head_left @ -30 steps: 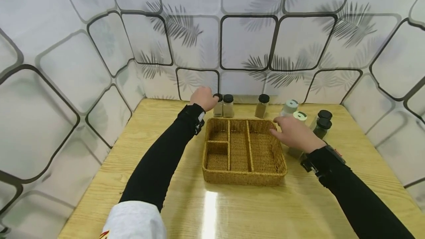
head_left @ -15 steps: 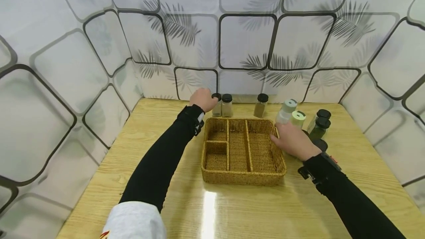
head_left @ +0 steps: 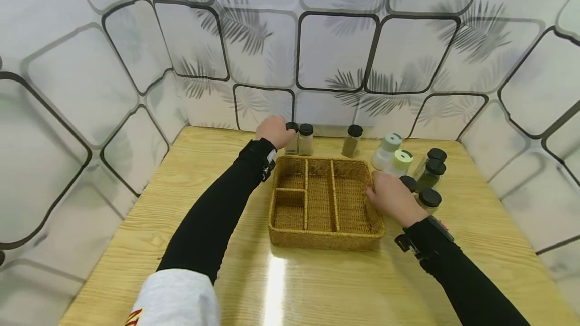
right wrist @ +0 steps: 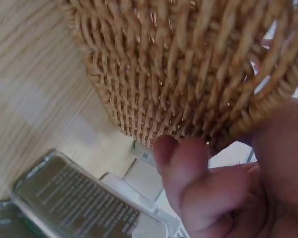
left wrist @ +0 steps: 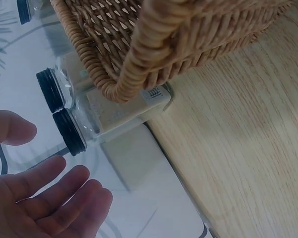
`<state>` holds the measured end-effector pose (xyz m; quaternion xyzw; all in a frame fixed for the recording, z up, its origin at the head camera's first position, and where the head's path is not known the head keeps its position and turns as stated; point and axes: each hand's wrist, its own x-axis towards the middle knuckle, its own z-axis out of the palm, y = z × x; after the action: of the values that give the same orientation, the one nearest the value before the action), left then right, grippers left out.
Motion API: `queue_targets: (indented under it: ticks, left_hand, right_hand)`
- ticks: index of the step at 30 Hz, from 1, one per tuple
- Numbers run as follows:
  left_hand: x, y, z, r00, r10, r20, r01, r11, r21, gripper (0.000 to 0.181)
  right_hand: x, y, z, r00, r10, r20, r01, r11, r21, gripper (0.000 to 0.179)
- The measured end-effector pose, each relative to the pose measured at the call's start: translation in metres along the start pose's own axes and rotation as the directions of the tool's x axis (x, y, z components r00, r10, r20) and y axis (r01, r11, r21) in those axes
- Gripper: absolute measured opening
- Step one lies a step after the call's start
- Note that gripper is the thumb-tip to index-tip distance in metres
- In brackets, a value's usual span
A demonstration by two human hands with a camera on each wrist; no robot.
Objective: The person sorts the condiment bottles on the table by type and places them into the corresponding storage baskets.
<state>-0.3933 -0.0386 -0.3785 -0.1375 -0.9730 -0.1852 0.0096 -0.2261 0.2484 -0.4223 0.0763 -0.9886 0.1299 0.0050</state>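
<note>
A woven wicker basket (head_left: 326, 239) with divided compartments sits on the table. My right hand (head_left: 393, 196) grips its right rim near the back corner; the right wrist view shows curled fingers (right wrist: 188, 166) against the outer wicker wall (right wrist: 159, 74). At the back left, my left hand (head_left: 274, 132) is beside two black-capped glass jars, the nearer one (head_left: 292, 144) and its neighbour (head_left: 305, 142). In the left wrist view the left fingers (left wrist: 64, 193) are loosely spread, with a gap between them and the black cap (left wrist: 69, 131).
Another black-capped jar (head_left: 352, 142) stands behind the basket. Right of it are a pale-blue-capped bottle (head_left: 385, 152), a green-capped one (head_left: 400, 161) and several black-capped jars (head_left: 429, 175). A patterned cloth wall (head_left: 335, 49) encloses the table (head_left: 217, 275) at the back and sides.
My right hand has come down from above the basket's right rim and now grips it. My left hand stays beside the back left jars. The head view has shifted slightly.
</note>
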Motion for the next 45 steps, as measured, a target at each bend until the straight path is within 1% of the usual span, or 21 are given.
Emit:
queue_targets:
  ticks: [4,8,12,16,18,22,26,30,36,41,45]
  left_hand:
    - [0.001,0.002,0.001,1.000,-0.013,-0.016,0.013,1.000,-0.006,0.035]
    - [0.004,0.000,0.002,0.999,-0.019,-0.032,0.019,1.000,-0.021,0.036]
    - [0.005,-0.003,0.006,0.999,-0.017,-0.030,0.016,0.999,-0.030,0.032]
    - [0.008,-0.005,0.012,1.000,-0.015,-0.024,0.015,1.000,-0.013,0.024]
    - [0.012,-0.005,0.015,1.000,-0.013,-0.024,0.013,1.000,-0.001,0.026]
    - [0.020,-0.007,0.021,1.000,0.000,-0.014,0.001,1.000,0.017,0.043]
    - [0.026,-0.008,0.025,1.000,0.015,-0.004,-0.015,0.999,0.033,0.053]
    - [0.026,-0.008,0.026,0.999,0.034,0.020,-0.035,0.998,0.058,0.053]
    - [0.030,-0.005,0.032,0.996,0.066,0.065,-0.071,0.994,0.078,0.052]
    - [0.038,-0.003,0.037,0.996,0.049,0.081,-0.056,0.995,0.088,0.050]
    - [0.041,-0.003,0.034,0.996,0.035,0.085,-0.043,0.995,0.094,0.047]
  right_hand:
    - [-0.001,0.001,0.001,1.000,-0.005,-0.011,0.005,1.000,0.010,0.015]
    - [-0.002,0.000,0.003,1.000,0.008,-0.009,-0.008,1.000,0.026,0.016]
    - [-0.004,-0.001,0.006,1.000,0.015,-0.013,-0.015,0.999,0.033,0.017]
    - [-0.007,-0.002,0.007,0.999,0.013,-0.029,-0.013,1.000,0.020,0.017]
    - [-0.008,-0.002,0.007,0.999,0.018,-0.036,-0.017,1.000,0.017,0.017]
    - [-0.009,-0.001,0.007,0.999,0.028,-0.037,-0.027,0.999,0.028,0.016]
    - [-0.010,0.000,0.010,0.999,0.016,-0.048,-0.015,0.999,0.032,0.016]
    - [-0.011,-0.002,0.013,0.998,0.002,-0.068,0.001,0.999,0.037,0.018]
    - [-0.014,-0.002,0.015,0.998,0.017,-0.066,-0.014,0.999,0.043,0.016]
    - [-0.014,-0.001,0.015,0.997,0.007,-0.081,-0.004,0.999,0.042,0.018]
    - [-0.014,-0.003,0.015,0.993,-0.018,-0.114,0.022,0.999,0.027,0.017]
